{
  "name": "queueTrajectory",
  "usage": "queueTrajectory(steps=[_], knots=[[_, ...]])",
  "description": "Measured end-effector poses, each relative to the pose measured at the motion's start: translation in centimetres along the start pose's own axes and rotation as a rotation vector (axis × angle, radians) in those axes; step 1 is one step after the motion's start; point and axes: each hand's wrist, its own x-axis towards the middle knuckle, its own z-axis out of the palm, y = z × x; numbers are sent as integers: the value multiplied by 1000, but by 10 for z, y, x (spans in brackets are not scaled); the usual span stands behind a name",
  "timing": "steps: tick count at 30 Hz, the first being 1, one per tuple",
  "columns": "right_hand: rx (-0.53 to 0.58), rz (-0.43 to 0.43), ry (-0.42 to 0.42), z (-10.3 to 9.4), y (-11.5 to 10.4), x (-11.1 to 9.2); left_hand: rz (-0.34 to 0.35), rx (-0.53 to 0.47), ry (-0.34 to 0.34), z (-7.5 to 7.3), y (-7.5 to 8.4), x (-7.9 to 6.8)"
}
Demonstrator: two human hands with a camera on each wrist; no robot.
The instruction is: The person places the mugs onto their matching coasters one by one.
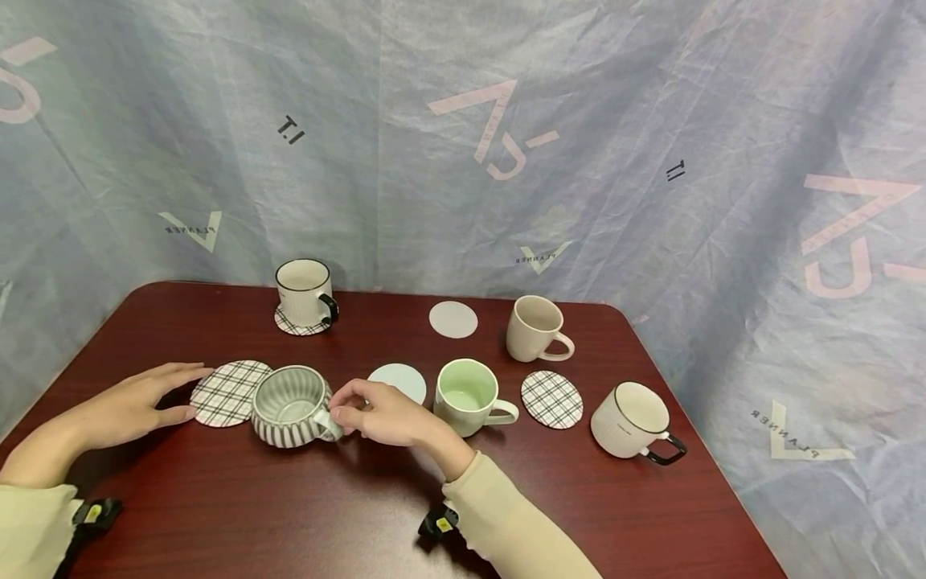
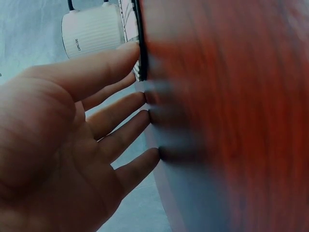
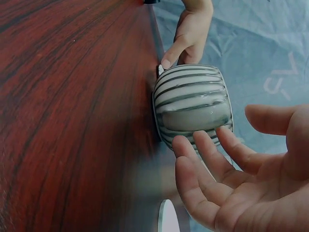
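Striped cup [image 1: 288, 412], near left on the bench [image 1: 325, 515], a plaid coaster [image 1: 226, 394] at its left. Right hand [image 1: 385, 414] loose by the handle [image 1: 329, 426], left hand [image 1: 139, 406] outstretched at the coaster; neither grips. Likely pre-grasp: next calls for pinching the handle, shifting left.

Left hand [image 2: 67, 130], palm visible, fingers extended and spread toward the red wood-grained bench [image 2: 236, 96]; the thumb tip overlaps a dark-edged, patterned coaster [image 2: 129, 21]. Beyond: white ribbed mug [image 2: 94, 31], lettered "concise", against blue-grey cloth [image 2: 29, 29].
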Motion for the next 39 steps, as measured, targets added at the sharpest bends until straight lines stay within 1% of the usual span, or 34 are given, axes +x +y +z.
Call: queueTrajectory(steps=[11, 17, 21, 27, 39], knots=[[44, 15, -54, 2, 4, 1, -7, 2, -11, -1, 0, 1], [80, 46, -75, 4, 5, 3, -13, -14, -25, -2, 1, 2], [94, 55, -84, 6, 6, 5, -8, -9, -16, -2, 0, 1], [116, 64, -79, 8, 8, 7, 0, 3, 2, -1, -1, 0], [149, 68, -44, 15, 12, 8, -4, 0, -5, 0, 0, 0]])
